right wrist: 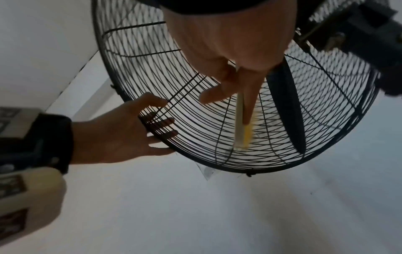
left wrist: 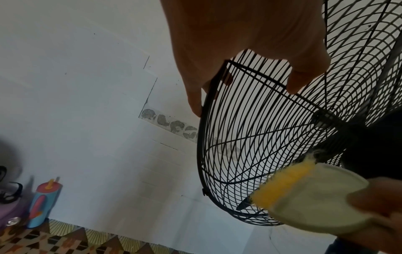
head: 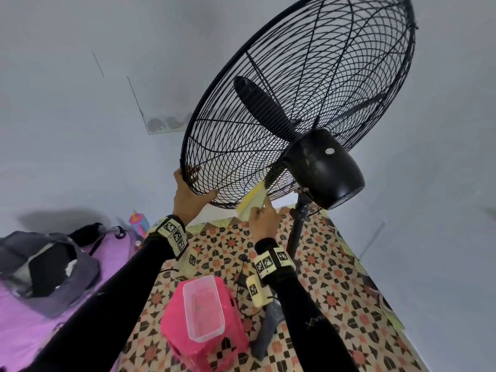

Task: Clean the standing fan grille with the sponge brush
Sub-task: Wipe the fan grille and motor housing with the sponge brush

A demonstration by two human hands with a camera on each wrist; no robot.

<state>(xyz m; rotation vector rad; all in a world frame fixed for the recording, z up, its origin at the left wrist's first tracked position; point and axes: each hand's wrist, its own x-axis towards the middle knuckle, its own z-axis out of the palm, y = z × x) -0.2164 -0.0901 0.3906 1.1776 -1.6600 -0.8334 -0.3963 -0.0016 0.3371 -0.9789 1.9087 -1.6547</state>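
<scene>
A black wire fan grille (head: 308, 84) tilts up above me, with a dark blade (head: 265, 108) inside and the black motor housing (head: 324, 167) behind it. My left hand (head: 192, 189) grips the grille's lower left rim; its fingers (right wrist: 161, 122) curl through the wires. My right hand (head: 261, 214) pinches a cream sponge brush (head: 253, 202) with a yellow edge. The brush's yellow edge (left wrist: 282, 185) touches the lower back wires of the grille (left wrist: 250, 137) close to the motor. In the right wrist view the sponge brush (right wrist: 242, 130) points along my forefinger against the grille (right wrist: 217, 120).
The fan's pole (head: 298, 232) stands on a patterned floor mat (head: 335, 277). A pink stool (head: 185, 339) carrying a clear plastic tub (head: 204, 307) is below my arms. A dark bag (head: 45, 267) lies on purple cloth at left, beside a colourful bottle (head: 139, 221). White walls surround.
</scene>
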